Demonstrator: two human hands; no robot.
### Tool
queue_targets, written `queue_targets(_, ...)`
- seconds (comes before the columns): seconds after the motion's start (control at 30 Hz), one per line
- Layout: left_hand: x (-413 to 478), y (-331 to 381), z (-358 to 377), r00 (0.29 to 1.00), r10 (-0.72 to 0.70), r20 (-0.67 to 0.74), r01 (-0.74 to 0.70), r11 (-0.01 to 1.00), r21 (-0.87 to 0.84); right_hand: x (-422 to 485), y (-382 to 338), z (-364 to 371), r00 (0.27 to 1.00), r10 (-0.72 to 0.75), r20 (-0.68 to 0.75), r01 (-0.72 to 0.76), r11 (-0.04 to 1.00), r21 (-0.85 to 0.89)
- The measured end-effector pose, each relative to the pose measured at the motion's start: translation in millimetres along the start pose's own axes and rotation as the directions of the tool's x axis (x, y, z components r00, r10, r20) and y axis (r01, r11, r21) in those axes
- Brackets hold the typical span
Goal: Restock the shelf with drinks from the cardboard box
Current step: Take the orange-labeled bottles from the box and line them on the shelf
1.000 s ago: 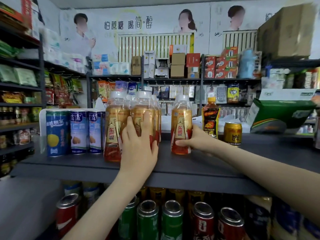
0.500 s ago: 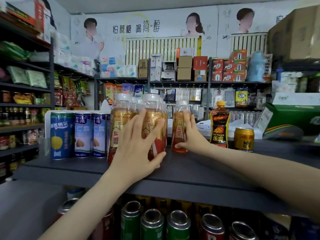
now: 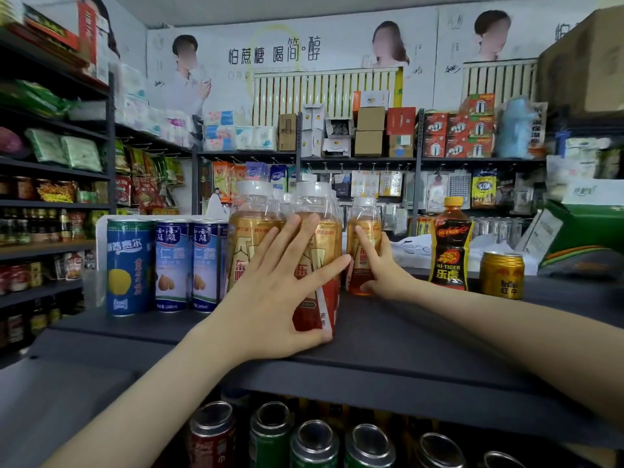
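A tight cluster of amber drink bottles with white caps (image 3: pixel 248 228) stands on the dark shelf (image 3: pixel 405 339). My left hand (image 3: pixel 270 298) lies flat against the front of that cluster. Its fingers are spread and its thumb rests at the base of the right front bottle (image 3: pixel 326 298). One more amber bottle (image 3: pixel 364 217) stands alone just right of the cluster and deeper on the shelf. My right hand (image 3: pixel 381 271) presses on its front, index finger pointing up the label, without closing around it. No cardboard box with drinks shows near my hands.
Tall blue cans (image 3: pixel 130 265) stand left of the bottles. A black Hi-Tiger bottle (image 3: pixel 450 248) and a gold can (image 3: pixel 502 273) stand to the right, with a green carton (image 3: pixel 580 244) beyond. Several cans (image 3: pixel 314 444) fill the shelf below.
My right hand has gone from gripping the single bottle to pushing it deeper onto the shelf. My left hand has spread wider across the front bottles. The view has moved closer.
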State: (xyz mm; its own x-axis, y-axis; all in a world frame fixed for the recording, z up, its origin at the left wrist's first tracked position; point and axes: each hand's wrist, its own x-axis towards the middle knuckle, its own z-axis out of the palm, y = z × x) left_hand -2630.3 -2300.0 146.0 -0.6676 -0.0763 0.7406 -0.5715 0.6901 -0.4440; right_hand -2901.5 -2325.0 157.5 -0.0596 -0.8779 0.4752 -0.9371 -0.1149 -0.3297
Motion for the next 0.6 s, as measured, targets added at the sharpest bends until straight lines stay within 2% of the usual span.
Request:
queue_targets(0.2, 0.9, -2.2, 2.1, 1.000, 0.017, -0.018, -0.017, 1.000, 0.007, 3.8, -1.8, 2.7, 1.000, 0.024, 0.002, -0.023, 0.999, -0.037)
queue_targets(0.4, 1.0, -1.3, 2.7, 0.999, 0.013, -0.034, -0.013, 1.000, 0.004, -0.7, -6.6, 0.7, 0.995, 0.080, -0.051, -0.090, 0.964, -0.249)
queue_targets(0.6, 2.2, -0.8, 6.5, 0.998, 0.019, -0.057, -0.022, 0.998, -0.055, -32.8, -22.3, -14.5, 0.996, 0.031, -0.086, -0.062, 0.921, -0.386)
